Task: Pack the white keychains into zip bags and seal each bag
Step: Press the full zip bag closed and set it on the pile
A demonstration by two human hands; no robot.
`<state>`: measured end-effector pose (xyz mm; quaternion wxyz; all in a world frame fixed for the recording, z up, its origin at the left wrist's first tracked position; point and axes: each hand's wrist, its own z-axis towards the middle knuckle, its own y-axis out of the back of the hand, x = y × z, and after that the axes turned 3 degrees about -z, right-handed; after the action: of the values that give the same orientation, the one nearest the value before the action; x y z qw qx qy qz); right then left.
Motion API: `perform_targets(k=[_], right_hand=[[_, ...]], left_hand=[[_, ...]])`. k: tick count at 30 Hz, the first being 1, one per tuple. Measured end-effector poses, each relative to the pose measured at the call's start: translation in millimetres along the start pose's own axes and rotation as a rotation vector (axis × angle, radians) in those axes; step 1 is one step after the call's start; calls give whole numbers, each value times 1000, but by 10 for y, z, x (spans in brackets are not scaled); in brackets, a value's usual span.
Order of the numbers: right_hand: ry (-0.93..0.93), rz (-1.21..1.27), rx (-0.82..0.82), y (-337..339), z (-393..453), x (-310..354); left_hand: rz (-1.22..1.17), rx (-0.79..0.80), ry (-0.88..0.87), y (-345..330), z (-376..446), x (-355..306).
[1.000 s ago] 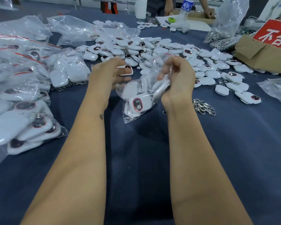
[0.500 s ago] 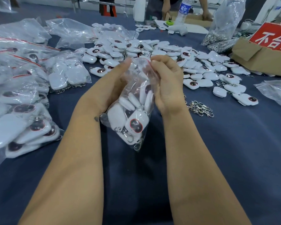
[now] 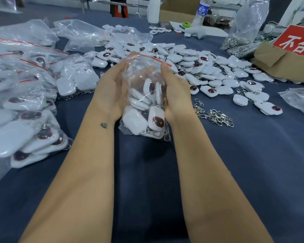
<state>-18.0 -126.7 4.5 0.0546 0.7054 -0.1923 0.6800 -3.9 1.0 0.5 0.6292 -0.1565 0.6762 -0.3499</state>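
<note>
Dark blue desk [image 3: 253,163] crowded with loose white keychains [image 3: 191,67], filled bags [image 3: 25,102] stacked at left edge, zip bag [image 3: 144,102] grasped between left hand [image 3: 111,92] and right hand [image 3: 175,95], fingers curled around it.

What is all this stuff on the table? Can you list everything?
held bag: one, clear with red strip, holding white keychains, between both hands
loose keychains: many, white with dark spots, piled beyond the hands
packed bags: many, clear, left side
clips: a small heap, silver, right of the hands
cardboard box: one, brown, far right
sign: one, red with white characters, on the box
bottle: one, clear with blue label, far edge
table: one, dark blue cover
left hand: cups the bag's left side
right hand: cups its right side
</note>
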Motion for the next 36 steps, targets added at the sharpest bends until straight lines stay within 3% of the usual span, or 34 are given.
perform_targets(k=[3,7,11,14,21,28,36], right_hand=[[-22,29,-18,30,29,-12],[11,-28,-58,57,28,-35],[50,-48,-80,80,29,-43],[34,23,-45,104,58,-47],[106,85,-127,79,83,-77],[49,91,-87,67,101,-91],[119,-66,-124,75,114,-118]], left_hand=[[19,-34,45,30,27,-24],[132,-193,84,51,70,20],[235,-328,-90,132,140,38],[175,-307,-153,156,153,40],[88,-299,-25,22,145,82],[-4,-355,-123,6,120,110],[46,-342,-144,-15,107,121]])
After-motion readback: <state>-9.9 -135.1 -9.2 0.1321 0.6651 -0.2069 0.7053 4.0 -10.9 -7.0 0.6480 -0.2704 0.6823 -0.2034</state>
